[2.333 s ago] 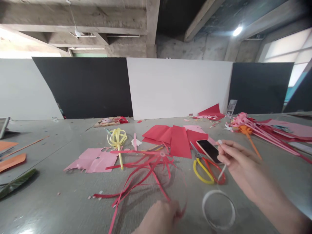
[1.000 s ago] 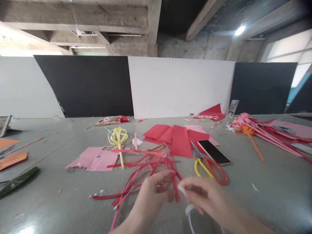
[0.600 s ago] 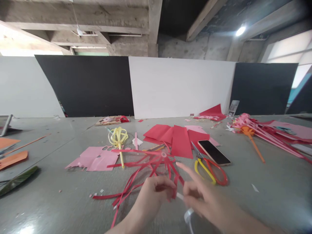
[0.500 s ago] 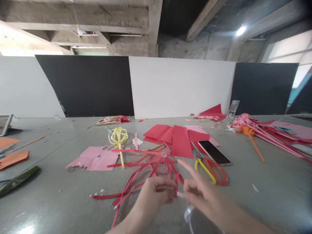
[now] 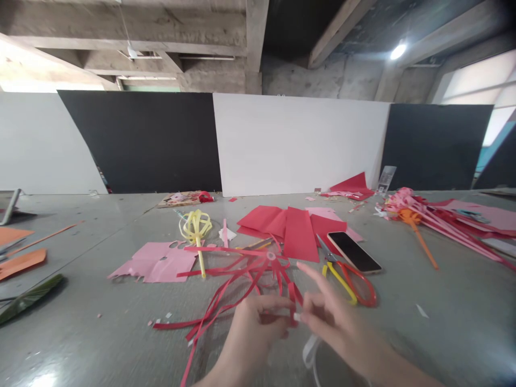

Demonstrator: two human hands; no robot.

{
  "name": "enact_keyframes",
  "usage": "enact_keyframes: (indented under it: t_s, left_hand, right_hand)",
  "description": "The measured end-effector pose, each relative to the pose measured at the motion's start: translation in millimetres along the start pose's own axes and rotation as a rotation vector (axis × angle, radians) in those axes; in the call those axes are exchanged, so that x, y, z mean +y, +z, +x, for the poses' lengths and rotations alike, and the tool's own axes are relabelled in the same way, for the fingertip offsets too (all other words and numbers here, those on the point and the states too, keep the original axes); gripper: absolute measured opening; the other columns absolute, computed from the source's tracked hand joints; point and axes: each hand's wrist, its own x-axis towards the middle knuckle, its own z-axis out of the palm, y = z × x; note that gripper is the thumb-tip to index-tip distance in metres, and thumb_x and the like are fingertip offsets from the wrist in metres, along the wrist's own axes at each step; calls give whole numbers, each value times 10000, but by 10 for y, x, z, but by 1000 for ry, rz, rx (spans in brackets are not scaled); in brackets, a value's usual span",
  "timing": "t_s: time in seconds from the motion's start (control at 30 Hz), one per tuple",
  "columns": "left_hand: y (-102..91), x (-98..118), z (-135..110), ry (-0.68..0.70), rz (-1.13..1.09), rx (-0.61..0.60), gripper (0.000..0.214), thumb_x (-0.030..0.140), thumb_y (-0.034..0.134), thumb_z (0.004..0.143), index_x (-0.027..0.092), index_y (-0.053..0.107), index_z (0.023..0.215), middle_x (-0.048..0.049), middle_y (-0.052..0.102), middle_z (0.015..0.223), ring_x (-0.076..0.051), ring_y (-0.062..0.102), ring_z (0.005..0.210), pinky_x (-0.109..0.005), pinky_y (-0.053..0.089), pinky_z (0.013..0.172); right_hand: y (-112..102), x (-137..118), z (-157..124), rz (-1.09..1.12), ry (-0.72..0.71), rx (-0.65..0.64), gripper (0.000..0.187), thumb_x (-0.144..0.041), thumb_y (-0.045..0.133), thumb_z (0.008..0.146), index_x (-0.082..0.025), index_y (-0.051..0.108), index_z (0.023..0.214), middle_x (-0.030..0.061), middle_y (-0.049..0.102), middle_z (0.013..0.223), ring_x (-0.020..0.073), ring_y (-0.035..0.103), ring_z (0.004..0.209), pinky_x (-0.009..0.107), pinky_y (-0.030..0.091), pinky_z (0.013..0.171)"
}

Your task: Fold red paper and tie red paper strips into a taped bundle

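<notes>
Near the front middle of the table, my left hand (image 5: 260, 325) is closed around the end of a red paper strip (image 5: 292, 293). That strip belongs to a spread of several red strips (image 5: 226, 293) fanning out from a small round centre (image 5: 271, 256). My right hand (image 5: 332, 312) pinches a small white piece of tape (image 5: 297, 317) against the strip's end, its index finger stretched out. Below the right hand, a loop of whitish band (image 5: 309, 352) hangs or lies, partly hidden by the wrist.
Scissors with yellow and orange handles (image 5: 350, 282) lie beside a phone (image 5: 355, 251). Red paper sheets (image 5: 300, 234) are behind the strips. Left of them are a yellow paper lantern shape on a stick (image 5: 196, 228) and pink cut paper (image 5: 155, 263). An orange stick piece (image 5: 421, 239) rests right.
Both hands have shifted slightly, and the white tape now shows at the strip's end between them. The whitish band loop has moved a little left.
</notes>
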Motion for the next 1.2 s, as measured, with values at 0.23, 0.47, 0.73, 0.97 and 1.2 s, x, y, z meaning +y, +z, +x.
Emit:
enact_keyframes:
  t_s: [0.23, 0.47, 0.73, 0.97, 1.2]
  left_hand:
    - [0, -16, -10, 32, 15, -23, 280, 96, 526, 594, 155, 695, 809, -31, 655, 706, -147, 571, 596, -256, 460, 574]
    - [4, -23, -22, 15, 60, -9, 302, 79, 528, 594, 162, 701, 827, -10, 637, 639, -117, 528, 534, -244, 454, 557]
    - [2, -38, -20, 15, 99, 4, 304, 87, 540, 592, 148, 695, 847, -16, 640, 639, -130, 545, 548, -243, 455, 549]
    - [3, -79, -11, 20, 96, -16, 281, 108, 547, 596, 151, 691, 833, -29, 654, 690, -149, 568, 597, -250, 453, 557]
    - [-5, -107, -10, 52, 124, -25, 254, 101, 524, 600, 148, 676, 797, -22, 650, 696, -142, 561, 587, -236, 428, 544]
  right_hand:
    - [18, 6, 17, 8, 15, -30, 575, -280, 439, 850, -229, 145, 1341, -44, 413, 672, 117, 414, 603, 266, 357, 593]
    - [24, 41, 13, 1, 22, -47, 578, -265, 438, 850, -231, 134, 1340, -48, 423, 681, 118, 443, 627, 272, 379, 634]
    - [31, 119, 13, -51, -9, -44, 573, -197, 439, 835, -232, 152, 1330, -41, 464, 693, 127, 494, 653, 285, 412, 650]
    - [37, 113, 16, -113, 4, -39, 559, -189, 432, 830, -239, 168, 1320, -46, 458, 689, 126, 498, 658, 283, 423, 666]
    - [53, 136, 10, -132, 0, -18, 545, -204, 437, 829, -229, 190, 1315, -45, 455, 668, 129, 505, 641, 275, 428, 632]
